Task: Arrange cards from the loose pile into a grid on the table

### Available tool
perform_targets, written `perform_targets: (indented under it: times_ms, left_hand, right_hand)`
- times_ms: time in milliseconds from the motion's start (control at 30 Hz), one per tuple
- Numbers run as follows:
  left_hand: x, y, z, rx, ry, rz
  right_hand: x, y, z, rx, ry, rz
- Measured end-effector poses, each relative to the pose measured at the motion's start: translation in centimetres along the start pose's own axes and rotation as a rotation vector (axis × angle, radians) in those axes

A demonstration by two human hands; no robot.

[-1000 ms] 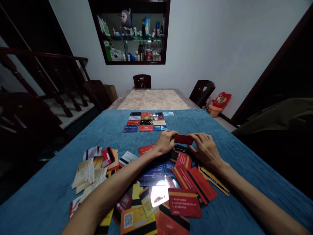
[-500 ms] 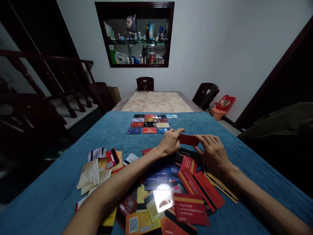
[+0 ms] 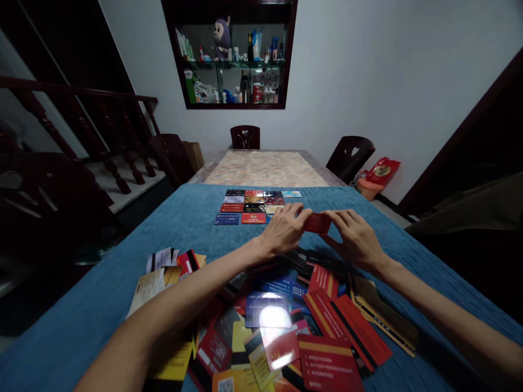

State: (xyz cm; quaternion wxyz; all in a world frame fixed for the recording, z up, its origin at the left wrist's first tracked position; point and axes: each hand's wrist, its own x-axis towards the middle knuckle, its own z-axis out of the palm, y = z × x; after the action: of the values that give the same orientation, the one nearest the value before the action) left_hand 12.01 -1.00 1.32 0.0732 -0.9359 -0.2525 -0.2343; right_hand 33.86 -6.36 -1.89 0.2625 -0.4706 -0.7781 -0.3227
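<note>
Between my two hands a dark red card [image 3: 316,222] is held up above the table. My left hand [image 3: 285,228] pinches its left edge, and the fingers of my right hand [image 3: 354,238] close on its right edge. Under my wrists spreads a loose pile of cards, among them a purple-blue card [image 3: 267,306], a red card with printed lines [image 3: 329,362] and a red card with a black stripe [image 3: 362,329]. Beyond my hands several cards lie in neat rows, with a blue card [image 3: 227,219] and a red card [image 3: 253,218] in the nearest row. My left hand partly covers that row's right end.
A blue cloth [image 3: 171,218] covers the near part of the table; a patterned cover [image 3: 265,167] lies on the far part. Chairs, such as the right one [image 3: 349,158], stand around it. More cream cards [image 3: 147,288] lie by my left forearm.
The red card has tilted and shifted slightly upward between my hands. My left hand has turned, with its fingers now reaching forward over the near row. The whole view has shifted a little.
</note>
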Motion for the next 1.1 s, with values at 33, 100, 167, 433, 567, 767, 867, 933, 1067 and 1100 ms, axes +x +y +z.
perform_targets:
  times_ms: [33,100,167,433,567,767,867,933,1067,1100]
  left_hand:
    - [0.1,-0.3,-0.1,0.014,0.003,0.002]
    - [0.2,-1.2,-0.3,0.037,0.022,0.004]
    - [0.3,-2.3,-0.8,0.058,0.045,0.0]
    - [1.2,-7.1,-2.9,0.256,0.008,-0.018]
    - [1.7,-10.0,-3.0,0.31,-0.008,-0.034]
    - [2.5,-14.0,-2.8,0.375,-0.072,-0.065]
    - [2.9,-15.6,-2.4,0.392,-0.103,-0.081]
    - [3.1,-16.6,-2.0,0.388,-0.129,-0.1]
    - [3.5,-18.6,-1.0,0.354,-0.171,-0.124]
    - [3.6,-19.1,-0.7,0.355,-0.183,-0.128]
  right_hand:
    - [0.4,0.1,0.1,0.011,-0.009,0.006]
    - [1.4,0.4,0.2,0.028,-0.024,0.014]
    - [2.5,0.7,0.4,0.04,-0.036,0.015]
    - [8.0,1.1,2.8,0.071,-0.02,-0.077]
    - [10.7,1.2,5.0,0.091,-0.033,-0.09]
    - [14.1,1.5,8.6,0.119,-0.123,-0.078]
    - [15.4,1.6,10.4,0.13,-0.157,-0.059]
    - [16.0,1.7,11.6,0.137,-0.185,-0.059]
    - [17.0,1.8,13.8,0.152,-0.258,-0.06]
    - [17.3,1.9,14.3,0.152,-0.279,-0.054]
